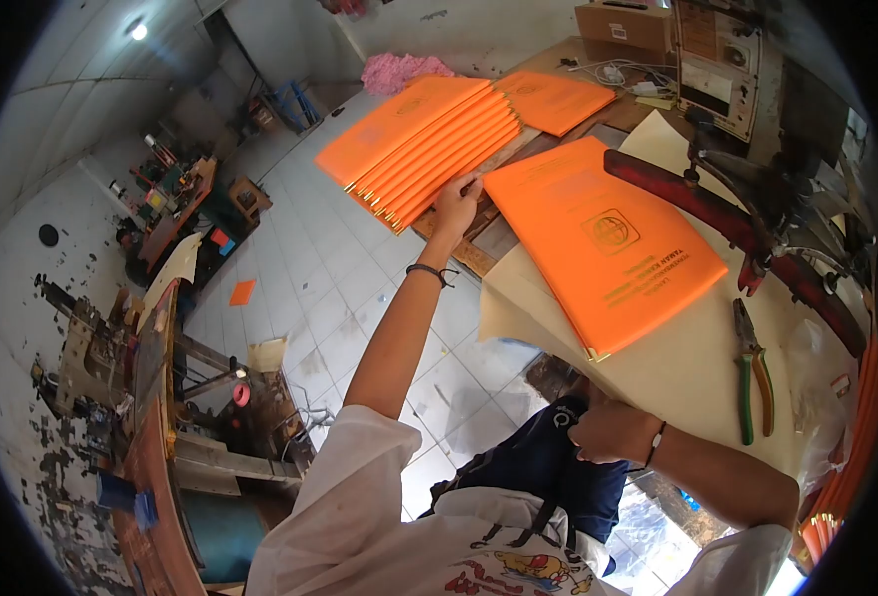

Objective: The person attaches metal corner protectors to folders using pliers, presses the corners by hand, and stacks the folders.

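My left hand [458, 206] reaches out to the gap between a fanned stack of orange folders [419, 139] and a single orange folder [608, 243]. Its fingers are bent near that folder's upper left corner; whether they grip anything is unclear. The single folder lies on cream sheets [687, 368], with dark printing and a round emblem facing up and a metal corner at its lower end. My right hand [603, 431] is low by my lap, below the table edge, its fingers curled and partly hidden. Green-handled pliers [754, 372] lie right of the folder.
Another orange folder [556, 101] lies behind the stack. A red and black metal machine arm [732, 214] juts over the right side. A cardboard box [623, 30], cables and an electrical unit [719, 70] stand at the back. More orange folders [861, 447] are at the far right.
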Motion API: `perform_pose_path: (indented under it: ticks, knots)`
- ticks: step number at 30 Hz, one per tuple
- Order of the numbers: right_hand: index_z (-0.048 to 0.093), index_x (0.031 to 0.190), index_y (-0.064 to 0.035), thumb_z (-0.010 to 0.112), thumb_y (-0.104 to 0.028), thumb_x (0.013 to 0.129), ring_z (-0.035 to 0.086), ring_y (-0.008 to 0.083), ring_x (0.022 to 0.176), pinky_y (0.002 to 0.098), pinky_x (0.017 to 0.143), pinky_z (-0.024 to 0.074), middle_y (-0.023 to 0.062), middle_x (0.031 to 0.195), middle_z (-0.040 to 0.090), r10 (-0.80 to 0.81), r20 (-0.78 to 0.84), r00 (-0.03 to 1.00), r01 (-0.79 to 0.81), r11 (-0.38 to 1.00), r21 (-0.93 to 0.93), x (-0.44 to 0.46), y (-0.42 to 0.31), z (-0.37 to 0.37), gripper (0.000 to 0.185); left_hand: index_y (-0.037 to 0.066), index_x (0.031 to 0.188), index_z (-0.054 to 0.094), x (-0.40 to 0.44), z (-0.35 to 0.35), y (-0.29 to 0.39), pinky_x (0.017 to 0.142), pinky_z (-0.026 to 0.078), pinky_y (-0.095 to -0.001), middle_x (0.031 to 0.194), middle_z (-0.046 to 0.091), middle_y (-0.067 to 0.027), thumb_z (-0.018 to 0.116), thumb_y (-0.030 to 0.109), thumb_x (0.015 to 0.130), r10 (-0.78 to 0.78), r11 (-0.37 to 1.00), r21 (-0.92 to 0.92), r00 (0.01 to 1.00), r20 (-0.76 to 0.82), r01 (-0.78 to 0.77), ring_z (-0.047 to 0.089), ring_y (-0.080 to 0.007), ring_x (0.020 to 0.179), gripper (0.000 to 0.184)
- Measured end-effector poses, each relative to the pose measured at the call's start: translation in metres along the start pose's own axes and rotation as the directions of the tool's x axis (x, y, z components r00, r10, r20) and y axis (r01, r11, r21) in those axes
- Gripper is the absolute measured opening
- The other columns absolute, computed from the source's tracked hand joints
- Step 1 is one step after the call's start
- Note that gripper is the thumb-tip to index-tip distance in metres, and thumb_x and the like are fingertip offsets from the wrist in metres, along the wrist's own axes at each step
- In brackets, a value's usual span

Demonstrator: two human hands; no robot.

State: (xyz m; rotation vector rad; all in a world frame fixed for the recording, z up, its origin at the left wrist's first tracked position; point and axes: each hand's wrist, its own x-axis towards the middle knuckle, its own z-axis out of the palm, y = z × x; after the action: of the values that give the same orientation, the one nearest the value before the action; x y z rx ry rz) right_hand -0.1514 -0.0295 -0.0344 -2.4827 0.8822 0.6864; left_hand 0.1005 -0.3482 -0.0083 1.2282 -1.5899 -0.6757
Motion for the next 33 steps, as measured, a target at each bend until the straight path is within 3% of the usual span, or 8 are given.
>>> perform_pose_path:
  ticks: [7, 10, 13, 16, 19, 26, 33]
  knots:
    - [0.075, 0.092, -0.0087, 0.066, -0.034, 0.085, 0.069, 0.0314, 0.094, 0.0495, 0.078, 0.0524, 0.0116, 0.096, 0.073, 0.034, 0.035, 0.999, -0.033, 0.999, -0.025, 0.004, -0.003, 0.003, 0.028, 0.004, 0.127, 0.061, 0.001, -0.001, -0.008, 0.091, 0.046, -0.0318, 0.119, 0.063, -0.0108, 0.059, 0.018, 0.097, 0.095, 0.984, 0.145, 0.993, 0.063, -0.104, 0.061, -0.0211, 0.101, 0.033]
    - [0.075, 0.09, -0.0087, 0.067, -0.034, 0.084, 0.07, 0.0312, 0.09, 0.0489, 0.077, 0.0525, 0.0115, 0.093, 0.073, 0.017, 0.0, 1.0, -0.017, 1.0, 0.002, 0.006, 0.0, 0.007, 0.028, 0.005, 0.127, 0.061, 0.004, -0.001, -0.012, 0.09, 0.047, -0.0317, 0.111, 0.064, -0.0084, 0.059, 0.015, 0.096, 0.091, 0.974, 0.203, 0.994, 0.065, -0.103, 0.06, -0.0185, 0.097, 0.032]
    - [0.075, 0.089, -0.0082, 0.068, -0.033, 0.083, 0.07, 0.031, 0.087, 0.0496, 0.076, 0.0524, 0.0111, 0.09, 0.073, 0.016, -0.013, 1.0, -0.016, 1.0, -0.027, 0.01, 0.002, 0.014, 0.026, 0.003, 0.125, 0.062, 0.0, -0.001, -0.001, 0.086, 0.048, -0.0303, 0.101, 0.062, -0.0057, 0.059, 0.011, 0.096, -0.052, 0.997, 0.07, 0.995, 0.089, 0.046, 0.059, -0.0155, 0.091, 0.03]
    - [0.075, 0.084, -0.0077, 0.067, -0.03, 0.082, 0.07, 0.0313, 0.083, 0.05, 0.074, 0.0525, 0.0109, 0.086, 0.073, 0.023, -0.016, 1.0, -0.023, 1.0, -0.008, 0.011, 0.002, 0.016, 0.024, 0.0, 0.122, 0.062, -0.004, -0.002, 0.006, 0.081, 0.048, -0.0287, 0.094, 0.061, -0.0035, 0.059, 0.009, 0.095, -0.043, 0.996, -0.077, 0.996, 0.073, 0.048, 0.058, -0.0134, 0.085, 0.028]
    - [0.075, 0.08, -0.0078, 0.066, -0.027, 0.082, 0.07, 0.0316, 0.082, 0.05, 0.072, 0.0526, 0.0108, 0.085, 0.073, 0.011, -0.046, 0.999, -0.01, 1.0, 0.022, 0.005, 0.001, 0.009, 0.022, -0.001, 0.125, 0.061, -0.01, -0.003, 0.012, 0.082, 0.045, -0.0271, 0.102, 0.063, -0.0063, 0.055, 0.008, 0.097, 0.002, 0.996, -0.085, 0.997, 0.074, 0.004, 0.057, -0.0132, 0.09, 0.03]
    - [0.075, 0.085, -0.0051, 0.065, -0.027, 0.081, 0.07, 0.0332, 0.081, 0.0507, 0.071, 0.0527, 0.0131, 0.084, 0.072, -0.007, -0.033, 0.999, 0.007, 1.0, 0.009, 0.004, 0.002, 0.009, 0.024, -0.002, 0.121, 0.063, -0.005, 0.0, 0.0, 0.079, 0.048, -0.0292, 0.091, 0.066, -0.0069, 0.057, 0.009, 0.095, 0.071, 0.968, 0.237, 0.996, 0.059, -0.083, 0.06, -0.0149, 0.084, 0.028]
    - [0.074, 0.085, -0.0013, 0.065, -0.021, 0.078, 0.07, 0.034, 0.082, 0.0507, 0.07, 0.053, 0.0127, 0.086, 0.072, 0.029, -0.034, 0.999, -0.028, 0.999, 0.041, -0.004, -0.004, -0.004, 0.023, -0.002, 0.119, 0.064, -0.009, 0.0, 0.01, 0.085, 0.048, -0.0304, 0.101, 0.068, -0.01, 0.056, 0.01, 0.096, 0.045, 0.965, 0.256, 0.998, 0.05, -0.056, 0.062, -0.0176, 0.093, 0.027]
